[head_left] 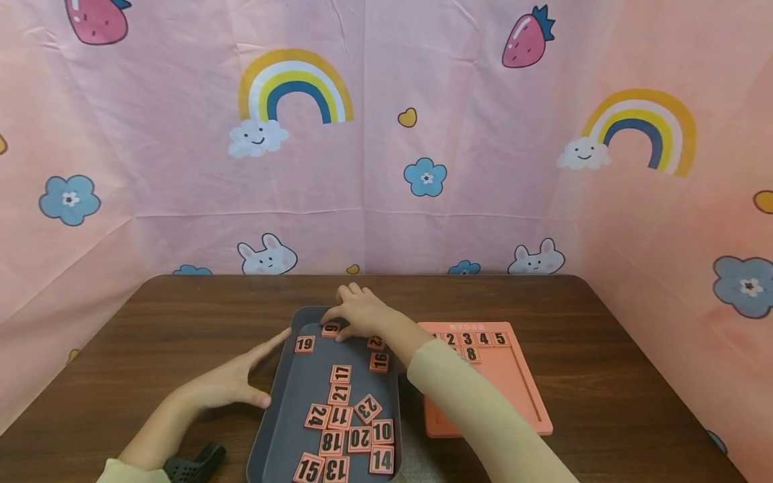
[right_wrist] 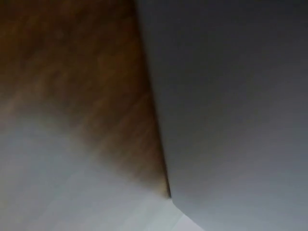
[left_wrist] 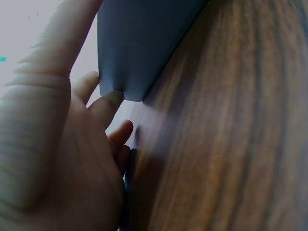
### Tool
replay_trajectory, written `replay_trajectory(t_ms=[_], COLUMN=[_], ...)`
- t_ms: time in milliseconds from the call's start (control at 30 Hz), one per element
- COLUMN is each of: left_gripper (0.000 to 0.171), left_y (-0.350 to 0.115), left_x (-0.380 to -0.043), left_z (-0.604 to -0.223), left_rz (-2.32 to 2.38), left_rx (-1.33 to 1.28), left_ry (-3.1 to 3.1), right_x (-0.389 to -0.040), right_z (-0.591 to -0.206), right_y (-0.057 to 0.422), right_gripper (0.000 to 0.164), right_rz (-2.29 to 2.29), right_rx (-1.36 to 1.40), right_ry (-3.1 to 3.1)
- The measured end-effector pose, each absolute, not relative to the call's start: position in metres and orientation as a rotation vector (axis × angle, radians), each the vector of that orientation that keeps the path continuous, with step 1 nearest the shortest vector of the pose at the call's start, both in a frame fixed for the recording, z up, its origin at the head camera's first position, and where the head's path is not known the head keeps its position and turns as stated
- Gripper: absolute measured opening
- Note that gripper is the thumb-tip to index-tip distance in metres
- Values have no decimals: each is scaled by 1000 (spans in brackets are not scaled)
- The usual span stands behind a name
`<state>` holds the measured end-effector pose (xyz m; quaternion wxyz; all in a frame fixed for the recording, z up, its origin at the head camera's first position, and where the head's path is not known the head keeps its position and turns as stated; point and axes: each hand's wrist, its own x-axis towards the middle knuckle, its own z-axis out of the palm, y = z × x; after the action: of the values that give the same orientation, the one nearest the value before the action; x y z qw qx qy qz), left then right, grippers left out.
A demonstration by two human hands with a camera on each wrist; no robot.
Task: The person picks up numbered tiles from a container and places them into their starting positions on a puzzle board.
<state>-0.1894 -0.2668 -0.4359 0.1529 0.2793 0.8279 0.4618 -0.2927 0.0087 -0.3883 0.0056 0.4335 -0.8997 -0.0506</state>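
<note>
A dark grey tray [head_left: 356, 355] holds several loose pink number tiles, among them 19 [head_left: 304, 344], 17 [head_left: 341, 373] and 23 [head_left: 367, 408]. At its far end my right hand [head_left: 362, 315] reaches in, with index finger and thumb on either side of a tile marked 6 or 9 [head_left: 330, 329]. Whether both touch the tile is unclear. My left hand [head_left: 226, 381] is spread beside the tray's left wall, thumb apart from the fingers. In the left wrist view, its fingertips [left_wrist: 114, 97] touch the tray's outer side [left_wrist: 139, 48]. The right wrist view does not show the hand.
Right of the tray lies a pink number-puzzle board [head_left: 510, 389] with several tiles in its upper rows; my right forearm [head_left: 465, 396] crosses over part of it. A black strap-like object [head_left: 196, 463] is near my left wrist. A printed curtain [head_left: 386, 168] stands behind the brown table [head_left: 604, 402].
</note>
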Motion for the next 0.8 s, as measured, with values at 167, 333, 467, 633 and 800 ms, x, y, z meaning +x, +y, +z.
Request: replay_trajectory(t_ms=[167, 333, 467, 633, 800], left_gripper=[104, 103, 103, 103, 104], left_y=[-267, -267, -267, -268, -268], left_x=[-190, -190, -190, -190, -190], left_z=[-436, -436, -436, -436, -438], left_rz=[1341, 1338, 1346, 1344, 1345], left_rx=[783, 785, 788, 783, 781], left_ry=[2353, 2355, 2339, 2351, 2354], right_x=[-295, -293, -288, -283, -276], right_z=[-391, -392, -388, -380, -372], right_y=[10, 11, 13, 17, 24], right_gripper=[44, 40, 37, 37, 39], right_rz=[-114, -68, -19, 26, 47], right_rx=[1352, 1352, 1340, 1293, 1272], right_ry=[-2796, -2776, -2751, -2712, -2682])
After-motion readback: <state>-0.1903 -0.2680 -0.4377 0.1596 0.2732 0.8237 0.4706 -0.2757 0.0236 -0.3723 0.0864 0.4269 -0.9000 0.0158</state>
